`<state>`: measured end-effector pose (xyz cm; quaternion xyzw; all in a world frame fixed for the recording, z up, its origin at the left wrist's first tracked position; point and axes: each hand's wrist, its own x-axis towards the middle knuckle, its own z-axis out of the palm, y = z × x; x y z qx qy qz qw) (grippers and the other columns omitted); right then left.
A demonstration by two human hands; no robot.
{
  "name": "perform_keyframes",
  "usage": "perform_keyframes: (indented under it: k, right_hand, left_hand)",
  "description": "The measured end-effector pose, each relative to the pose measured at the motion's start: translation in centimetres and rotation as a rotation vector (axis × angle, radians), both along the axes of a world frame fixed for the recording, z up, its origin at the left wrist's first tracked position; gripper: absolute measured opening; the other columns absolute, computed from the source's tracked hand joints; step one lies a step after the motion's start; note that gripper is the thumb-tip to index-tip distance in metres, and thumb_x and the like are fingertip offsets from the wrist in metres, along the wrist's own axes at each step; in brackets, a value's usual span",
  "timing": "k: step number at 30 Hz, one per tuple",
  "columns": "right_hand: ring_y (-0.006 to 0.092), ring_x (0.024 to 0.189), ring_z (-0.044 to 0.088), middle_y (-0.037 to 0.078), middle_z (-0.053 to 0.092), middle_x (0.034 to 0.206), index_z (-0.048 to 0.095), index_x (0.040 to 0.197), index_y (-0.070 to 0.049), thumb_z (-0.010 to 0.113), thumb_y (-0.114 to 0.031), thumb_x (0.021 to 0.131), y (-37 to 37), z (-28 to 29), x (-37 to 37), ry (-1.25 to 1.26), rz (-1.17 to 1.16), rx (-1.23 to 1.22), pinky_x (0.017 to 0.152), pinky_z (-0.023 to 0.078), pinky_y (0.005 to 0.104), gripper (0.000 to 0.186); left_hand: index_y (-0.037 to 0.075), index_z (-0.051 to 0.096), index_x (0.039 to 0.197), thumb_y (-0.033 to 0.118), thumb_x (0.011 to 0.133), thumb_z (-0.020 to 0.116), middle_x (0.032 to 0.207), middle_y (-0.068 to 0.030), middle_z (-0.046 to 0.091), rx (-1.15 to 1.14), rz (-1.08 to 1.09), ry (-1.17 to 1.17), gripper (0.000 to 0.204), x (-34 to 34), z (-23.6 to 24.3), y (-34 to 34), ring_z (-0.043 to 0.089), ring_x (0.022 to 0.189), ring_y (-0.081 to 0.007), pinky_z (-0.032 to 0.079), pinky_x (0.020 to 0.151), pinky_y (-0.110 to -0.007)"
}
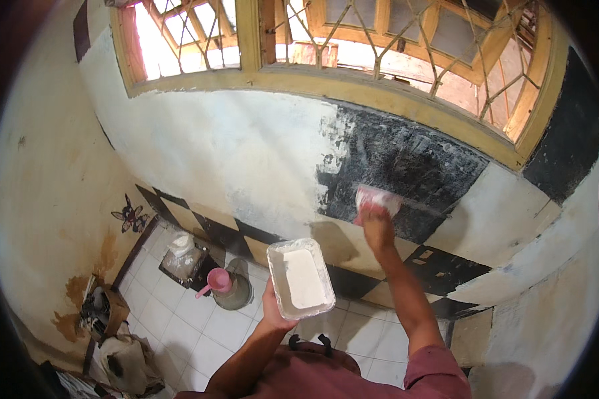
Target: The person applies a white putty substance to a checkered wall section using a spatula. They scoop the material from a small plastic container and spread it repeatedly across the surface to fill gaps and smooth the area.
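Head view: left hand [273, 312] grips the white tray [300, 278] of white filler from below, held about level at 6 o'clock of the frame; right hand [378, 229] clenches a pink-handled scraper [377, 200] pressed on the black wall patch [406, 166], at 1 o'clock from the tray. Risk: tray tips while attention is on the wall and filler drops onto the tiled floor [180, 319] or pink scoop [216, 280] at 8 o'clock. Uneven scraper pressure would likely leave ridges.

A single head-worn fisheye view is looking down and forward from the person's head, facing the half-whitened plaster wall [246, 153] under the yellow-framed lattice window [379, 40]. It is sitting close to that wall, taking in the white tiled floor [173, 319] below, with straight edges bending toward the rim.
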<state>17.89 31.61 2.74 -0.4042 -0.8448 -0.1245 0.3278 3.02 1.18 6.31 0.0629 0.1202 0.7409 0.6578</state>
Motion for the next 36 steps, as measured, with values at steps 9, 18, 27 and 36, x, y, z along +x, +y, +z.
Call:
perform_keyframes:
  k: [9, 18, 27, 36]
  right_hand:
    - [0.0362, 0.077, 0.069, 0.019, 0.07, 0.086, 0.067, 0.096, -0.004, 0.062, -0.011, 0.085, -3.5, 11.5, 10.4, 0.643, -0.304, -0.042, 0.066, 0.053, 0.0449, 0.014]
    - [0.0343, 0.098, 0.068, 0.013, 0.071, 0.105, 0.066, 0.11, -0.009, 0.062, -0.015, 0.086, 2.1, 12.4, -8.4, 0.638, -0.179, 0.246, 0.083, 0.053, 0.0458, 0.025]
    - [0.0401, 0.077, 0.068, 0.021, 0.067, 0.085, 0.059, 0.087, -0.004, 0.066, -0.012, 0.079, -7.1, 17.0, -17.0, 0.665, 0.185, -0.24, 0.065, 0.052, 0.0502, 0.014]
    - [0.0177, 0.064, 0.063, 0.008, 0.064, 0.071, 0.066, 0.085, -0.005, 0.064, -0.013, 0.087, -1.7, 18.0, 10.0, 1.045, -0.21, 0.028, 0.058, 0.048, 0.0324, 0.009]
  left_hand:
    - [0.013, 0.043, 0.148, 0.049, 0.101, 0.032, 0.141, -0.0116, 0.055, -0.004, 0.01, 0.109, 0.061, -2.0, 0.2, 0.0, 0.058, 0.125, -0.0342, 0.046, 0.105, -0.057]
    - [0.012, 0.042, 0.149, 0.053, 0.103, 0.029, 0.14, -0.0125, 0.056, -0.005, 0.003, 0.04, 0.063, -1.2, 1.1, 0.5, 0.058, 0.125, -0.0345, 0.046, 0.106, -0.056]
    - [0.013, 0.04, 0.151, 0.053, 0.103, 0.029, 0.145, -0.0115, 0.053, 0.043, -0.029, 0.012, 0.063, 0.3, 0.0, 0.0, 0.055, 0.129, -0.0351, 0.043, 0.108, -0.057]
    - [0.015, 0.041, 0.15, 0.05, 0.102, 0.034, 0.145, -0.0102, 0.053, 0.033, 0.033, 0.017, 0.06, 2.3, 0.3, -0.8, 0.056, 0.129, -0.0343, 0.043, 0.108, -0.058]
